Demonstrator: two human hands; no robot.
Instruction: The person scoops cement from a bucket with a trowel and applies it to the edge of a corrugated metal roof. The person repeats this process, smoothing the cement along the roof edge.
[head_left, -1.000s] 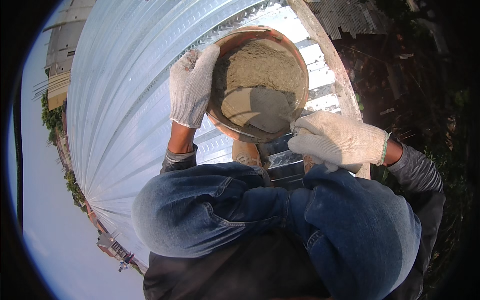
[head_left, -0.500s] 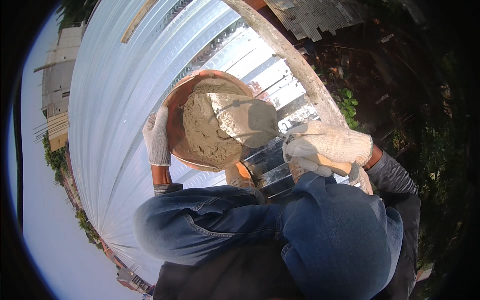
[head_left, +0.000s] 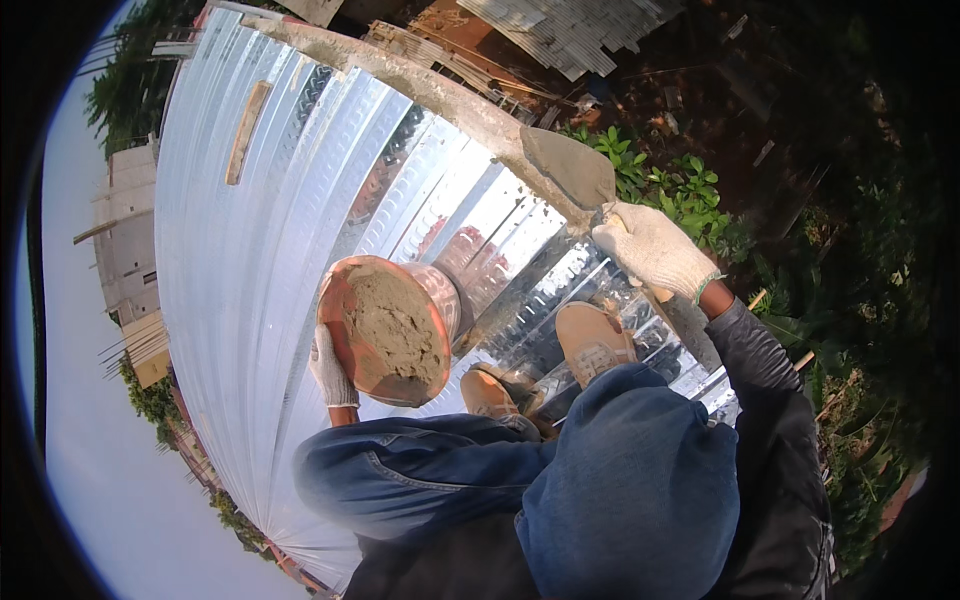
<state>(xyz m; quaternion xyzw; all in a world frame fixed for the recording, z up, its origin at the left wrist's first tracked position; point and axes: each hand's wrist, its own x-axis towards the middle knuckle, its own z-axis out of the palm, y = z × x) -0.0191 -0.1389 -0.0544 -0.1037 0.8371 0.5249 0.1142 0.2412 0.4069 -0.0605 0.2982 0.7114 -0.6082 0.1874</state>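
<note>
A reddish-orange bowl (head_left: 437,318) holds wet grey mortar (head_left: 392,325) and tilts over the metal decking. My left hand (head_left: 333,372), in a white knitted glove, grips the bowl's left rim; part of its fingers is behind the bowl. At the right, my gloved right hand (head_left: 655,250) is closed round the handle of a trowel, whose wooden end shows below the palm. The trowel's broad grey blade (head_left: 572,168) lies at the concrete edge (head_left: 480,115) of the decking, coated in mortar. Whether it touches the concrete I cannot tell.
Ribbed shiny metal decking (head_left: 290,220) spreads to the left, with a wooden strip (head_left: 247,132) on it. My shoes (head_left: 595,340) stand on the decking near the edge. Beyond the edge lies lower ground with green plants (head_left: 690,190) and a corrugated roof (head_left: 580,30).
The trowel has moved from over the mortar in the bowl up and right to the concrete edge. The bowl has come lower and tilted, and more decking shows.
</note>
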